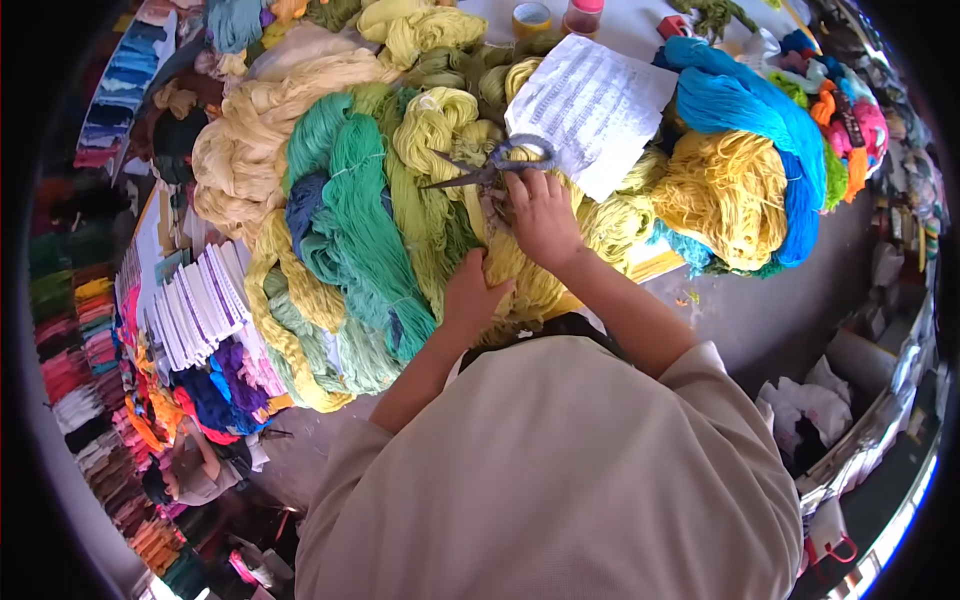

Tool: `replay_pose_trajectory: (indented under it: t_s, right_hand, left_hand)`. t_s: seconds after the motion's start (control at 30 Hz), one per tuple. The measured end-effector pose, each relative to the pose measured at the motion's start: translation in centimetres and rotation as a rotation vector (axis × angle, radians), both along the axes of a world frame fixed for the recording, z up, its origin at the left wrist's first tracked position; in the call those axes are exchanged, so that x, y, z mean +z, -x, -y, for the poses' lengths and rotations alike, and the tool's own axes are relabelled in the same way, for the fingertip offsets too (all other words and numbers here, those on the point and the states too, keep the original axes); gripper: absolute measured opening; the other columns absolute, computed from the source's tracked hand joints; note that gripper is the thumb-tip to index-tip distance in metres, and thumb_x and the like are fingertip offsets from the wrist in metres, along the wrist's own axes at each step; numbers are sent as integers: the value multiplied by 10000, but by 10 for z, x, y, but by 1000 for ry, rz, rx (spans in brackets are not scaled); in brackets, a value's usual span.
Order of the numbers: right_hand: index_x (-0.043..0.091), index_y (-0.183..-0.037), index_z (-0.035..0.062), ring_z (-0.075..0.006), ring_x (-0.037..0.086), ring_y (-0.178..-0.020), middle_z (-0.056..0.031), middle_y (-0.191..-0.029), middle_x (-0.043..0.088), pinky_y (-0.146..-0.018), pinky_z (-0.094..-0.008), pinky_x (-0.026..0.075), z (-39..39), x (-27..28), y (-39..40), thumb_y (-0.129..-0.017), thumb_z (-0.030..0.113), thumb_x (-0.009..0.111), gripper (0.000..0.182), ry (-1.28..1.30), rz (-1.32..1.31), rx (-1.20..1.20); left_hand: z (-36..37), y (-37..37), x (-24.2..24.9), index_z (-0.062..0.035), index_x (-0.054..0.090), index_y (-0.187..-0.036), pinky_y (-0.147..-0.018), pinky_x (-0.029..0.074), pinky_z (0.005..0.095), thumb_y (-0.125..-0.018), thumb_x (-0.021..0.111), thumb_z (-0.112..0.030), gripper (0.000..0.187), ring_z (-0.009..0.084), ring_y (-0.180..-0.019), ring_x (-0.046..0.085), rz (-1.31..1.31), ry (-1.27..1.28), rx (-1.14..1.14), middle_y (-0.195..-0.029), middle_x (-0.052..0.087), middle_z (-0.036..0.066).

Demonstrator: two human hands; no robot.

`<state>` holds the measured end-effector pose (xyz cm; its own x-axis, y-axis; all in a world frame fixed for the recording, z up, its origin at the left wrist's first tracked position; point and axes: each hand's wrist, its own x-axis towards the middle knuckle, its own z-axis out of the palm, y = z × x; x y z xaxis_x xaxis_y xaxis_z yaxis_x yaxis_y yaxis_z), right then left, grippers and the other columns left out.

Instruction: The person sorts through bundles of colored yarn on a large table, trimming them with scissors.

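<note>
Skeins of yarn cover the table in front of me. My left hand point(477, 294) is closed on olive-yellow yarn point(515, 285) near the table's front edge. Further forward, my right hand point(545, 215) rests on the yarn just below the scissors, its fingertips near the handles; what they grip is hidden. The dark scissors point(490, 168) lie on the yarn with blades spread to the left. A white sheet with writing point(592, 110) lies beyond my right hand. Green skeins point(360, 220) are left of my hands, and golden yarn point(725, 195) and blue yarn point(765, 100) are at the right.
Stacked white papers point(205, 305) stand at the table's left. A tape roll point(531, 18) and a pink-lidded jar point(583, 16) are at the back. Another person point(200, 465) is at the lower left, near shelves of coloured yarn point(100, 350). White bags point(815, 400) lie on the right.
</note>
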<state>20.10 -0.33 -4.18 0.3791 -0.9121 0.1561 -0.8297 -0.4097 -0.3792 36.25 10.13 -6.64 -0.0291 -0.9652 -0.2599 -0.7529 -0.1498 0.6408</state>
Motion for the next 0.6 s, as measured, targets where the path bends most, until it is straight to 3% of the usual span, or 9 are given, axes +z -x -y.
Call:
replay_pose_trajectory:
  t_s: [0.17, 0.27, 0.33, 0.4, 0.5, 0.6]
  right_hand:
    - [518, -1306, 88, -354, 501, -1055, -171, -1191, 500, -910, -467, 426, 14, 7, -9, -832, 130, 602, 484, 12, -11, -81]
    - [517, -1315, 126, -288, 483, -1133, -124, -1177, 537, -985, -457, 361, 21, 15, -12, -847, 200, 600, 481, 79, -183, -82]
    - [538, -1284, 112, -272, 491, -1139, -106, -1159, 557, -977, -447, 369, 27, 22, -14, -817, 234, 635, 492, 93, -201, -73]
    - [562, -1234, 89, -271, 502, -1136, -109, -1132, 577, -1003, -443, 366, 32, 33, -13, -796, 245, 657, 475, -12, -251, 8]
    - [579, -1164, 62, -304, 585, -1089, -135, -1133, 590, -941, -447, 412, 30, 39, -8, -809, 260, 664, 416, -101, -224, 8]
    - [567, -1183, 77, -300, 642, -981, -145, -1002, 663, -889, -444, 422, 21, 65, 3, -818, 267, 652, 421, -146, -228, -5]
  left_hand:
    - [-9, -7, -7, -20, 518, -1166, -841, 488, 473, -785, 762, -333, 551, 418, -1008, 589, -21, 66, -28, -1098, 599, 223]
    - [-9, -6, -11, -20, 505, -1177, -802, 497, 489, -775, 762, -339, 574, 413, -957, 607, 22, 151, -70, -1046, 616, 224]
    - [-7, -6, -12, -26, 494, -1188, -761, 509, 500, -764, 760, -328, 584, 411, -885, 629, 148, -11, -76, -960, 641, 207]
    - [-5, -10, -11, -37, 491, -1196, -749, 510, 505, -763, 752, -309, 574, 404, -861, 636, 166, 9, -95, -923, 647, 196]
    - [-2, -24, 1, -58, 497, -1216, -742, 513, 508, -763, 732, -269, 551, 394, -854, 647, 150, -8, -91, -900, 660, 190]
    - [-3, -41, 2, -70, 518, -1237, -754, 515, 502, -766, 713, -241, 538, 394, -882, 653, 49, -10, -48, -928, 674, 198]
